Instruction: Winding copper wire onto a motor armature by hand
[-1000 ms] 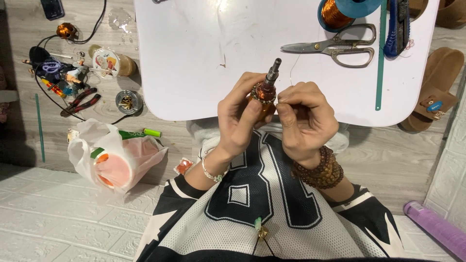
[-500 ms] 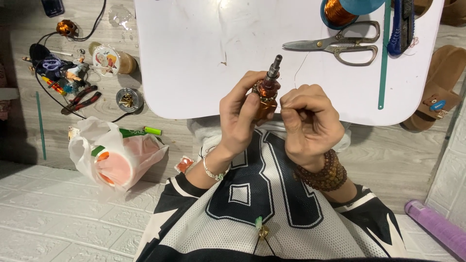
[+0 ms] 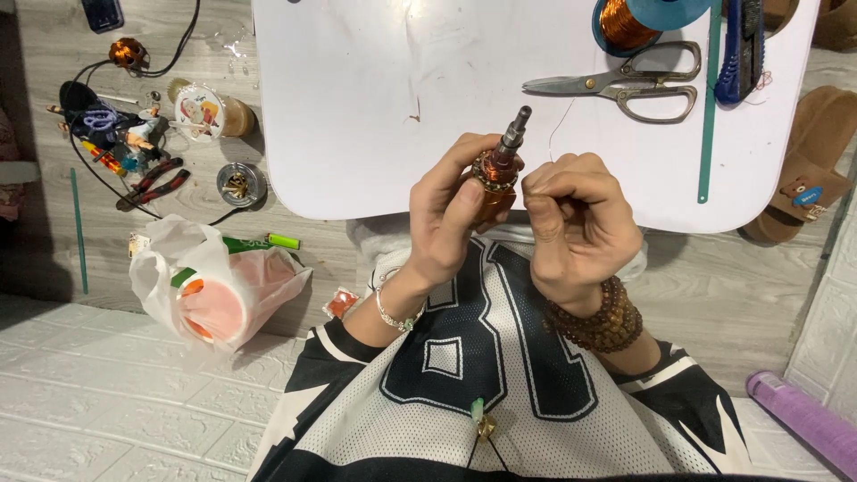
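My left hand [image 3: 451, 219] grips a small motor armature [image 3: 494, 178], copper-wound with a steel shaft pointing up and away over the near edge of a white table [image 3: 357, 107]. My right hand [image 3: 576, 223] is closed beside it, fingertips pinched on a thin copper wire [image 3: 555, 125] that runs up onto the table. Both hands hover just above my lap, in front of a black and white jersey.
On the table lie scissors [image 3: 620, 87], a spool of copper wire [image 3: 625, 22], a blue cutter [image 3: 741, 49] and a green ruler [image 3: 710, 98]. On the floor at left are a plastic bag [image 3: 214, 286], pliers [image 3: 153, 183], a small tin [image 3: 239, 183] and cables. A brown slipper [image 3: 808, 170] sits at right.
The hands and armature have stayed almost in place; the view shifted slightly and my right fingers closed tighter on the wire.
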